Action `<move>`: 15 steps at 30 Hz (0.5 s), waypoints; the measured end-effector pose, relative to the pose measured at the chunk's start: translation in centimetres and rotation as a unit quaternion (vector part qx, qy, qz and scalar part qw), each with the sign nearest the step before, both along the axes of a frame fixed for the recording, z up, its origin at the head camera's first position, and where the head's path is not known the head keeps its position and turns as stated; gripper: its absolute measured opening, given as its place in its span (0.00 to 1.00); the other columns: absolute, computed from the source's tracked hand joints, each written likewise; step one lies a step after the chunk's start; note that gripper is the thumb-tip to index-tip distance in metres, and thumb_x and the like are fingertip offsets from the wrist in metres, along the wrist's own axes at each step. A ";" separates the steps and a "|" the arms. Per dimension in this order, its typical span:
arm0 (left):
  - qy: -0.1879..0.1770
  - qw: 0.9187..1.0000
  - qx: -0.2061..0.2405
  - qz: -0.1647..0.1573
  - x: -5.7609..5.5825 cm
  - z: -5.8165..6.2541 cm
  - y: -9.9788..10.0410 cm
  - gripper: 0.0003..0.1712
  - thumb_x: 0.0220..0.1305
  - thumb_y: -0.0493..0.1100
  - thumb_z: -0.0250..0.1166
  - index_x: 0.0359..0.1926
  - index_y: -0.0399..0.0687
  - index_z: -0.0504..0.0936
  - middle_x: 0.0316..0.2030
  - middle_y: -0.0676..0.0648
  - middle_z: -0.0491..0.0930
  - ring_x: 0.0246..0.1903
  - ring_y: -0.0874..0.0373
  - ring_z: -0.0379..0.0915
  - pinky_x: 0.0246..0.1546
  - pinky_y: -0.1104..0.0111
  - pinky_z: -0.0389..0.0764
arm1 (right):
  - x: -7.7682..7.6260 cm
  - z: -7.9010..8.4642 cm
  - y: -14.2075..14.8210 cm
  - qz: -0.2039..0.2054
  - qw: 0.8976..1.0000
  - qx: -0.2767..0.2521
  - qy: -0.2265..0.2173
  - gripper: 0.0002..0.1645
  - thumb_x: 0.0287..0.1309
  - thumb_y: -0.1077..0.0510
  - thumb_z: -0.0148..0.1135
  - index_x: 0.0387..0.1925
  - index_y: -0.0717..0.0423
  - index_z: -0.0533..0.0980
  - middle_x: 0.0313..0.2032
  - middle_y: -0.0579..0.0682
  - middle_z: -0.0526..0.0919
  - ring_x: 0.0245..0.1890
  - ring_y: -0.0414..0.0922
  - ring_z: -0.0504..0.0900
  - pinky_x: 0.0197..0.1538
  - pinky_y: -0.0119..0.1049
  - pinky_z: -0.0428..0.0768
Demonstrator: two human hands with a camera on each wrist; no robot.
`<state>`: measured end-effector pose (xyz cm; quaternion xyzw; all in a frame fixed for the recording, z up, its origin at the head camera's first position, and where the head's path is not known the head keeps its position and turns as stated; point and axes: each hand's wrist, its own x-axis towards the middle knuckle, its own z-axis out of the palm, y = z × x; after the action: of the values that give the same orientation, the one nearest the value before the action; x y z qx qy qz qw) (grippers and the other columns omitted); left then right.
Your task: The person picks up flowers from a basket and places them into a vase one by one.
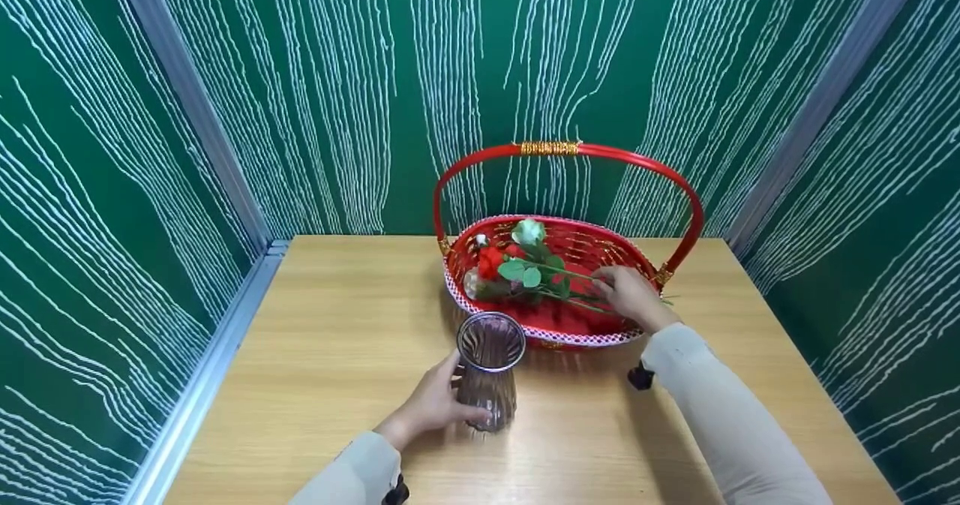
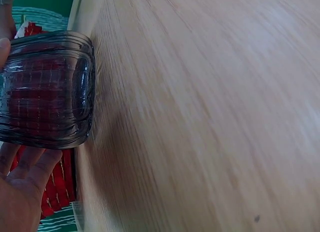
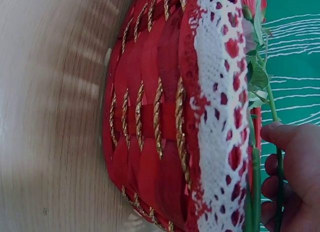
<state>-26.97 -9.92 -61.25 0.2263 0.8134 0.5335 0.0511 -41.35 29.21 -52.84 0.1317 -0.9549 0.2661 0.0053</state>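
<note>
A ribbed, smoky glass vase (image 1: pixel 489 374) stands upright on the table in front of the basket. My left hand (image 1: pixel 435 400) grips it low on its left side; in the left wrist view the thumb and fingers lie on either side of the vase (image 2: pixel 47 91). My right hand (image 1: pixel 628 295) is over the right part of a red woven basket (image 1: pixel 559 340). It pinches a green flower stem (image 3: pixel 272 99) between thumb and curled fingers. Artificial flowers lie in the basket, among them a red flower (image 1: pixel 490 263) and a pale green-white rose (image 1: pixel 528 231).
The basket's tall red handle (image 1: pixel 637 161) arches above the flowers. White lace (image 3: pixel 220 111) trims the basket rim. A wooden table (image 1: pixel 337 325) carries everything, with green, white-streaked walls (image 1: pixel 345 100) at the back and sides.
</note>
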 end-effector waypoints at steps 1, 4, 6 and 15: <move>-0.002 1.000 0.002 -0.002 0.0 0.0 0.0 0.69 0.46 0.45 0.91 0.84 0.50 0.59 0.69 0.41 0.79 0.68 0.42 0.79 0.70 0.48 0.83 | 0.0 0.1 0.0 0.001 1.000 -0.001 0.004 0.17 0.82 0.58 0.59 0.59 0.62 0.85 0.55 0.62 0.90 0.57 0.61 0.87 0.64 0.63 0.83; -0.006 1.000 0.003 -0.004 0.0 0.0 0.0 0.71 0.47 0.45 0.90 0.86 0.50 0.57 0.71 0.40 0.78 0.69 0.40 0.77 0.71 0.47 0.82 | 0.2 0.3 0.0 0.001 1.000 -0.007 0.009 0.16 0.82 0.57 0.59 0.57 0.61 0.85 0.54 0.61 0.90 0.57 0.60 0.87 0.63 0.63 0.84; -0.008 1.000 0.003 -0.003 0.0 0.0 0.0 0.72 0.47 0.45 0.90 0.86 0.50 0.56 0.72 0.39 0.77 0.70 0.40 0.77 0.71 0.46 0.81 | 0.3 0.6 -0.1 0.002 1.000 -0.012 0.012 0.15 0.82 0.57 0.58 0.57 0.61 0.85 0.54 0.60 0.90 0.56 0.60 0.87 0.63 0.63 0.84; -0.006 1.000 0.002 -0.001 0.0 -0.1 0.0 0.71 0.46 0.45 0.91 0.86 0.48 0.57 0.71 0.39 0.77 0.68 0.40 0.78 0.70 0.48 0.82 | 1.3 1.2 -0.5 0.000 0.999 -0.023 0.038 0.13 0.81 0.57 0.60 0.53 0.59 0.86 0.51 0.60 0.91 0.51 0.58 0.88 0.59 0.61 0.86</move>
<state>-26.99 -9.95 -61.31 0.2242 0.8118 0.5363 0.0556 -40.01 28.76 -51.60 0.1413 -0.9477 0.2826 0.0443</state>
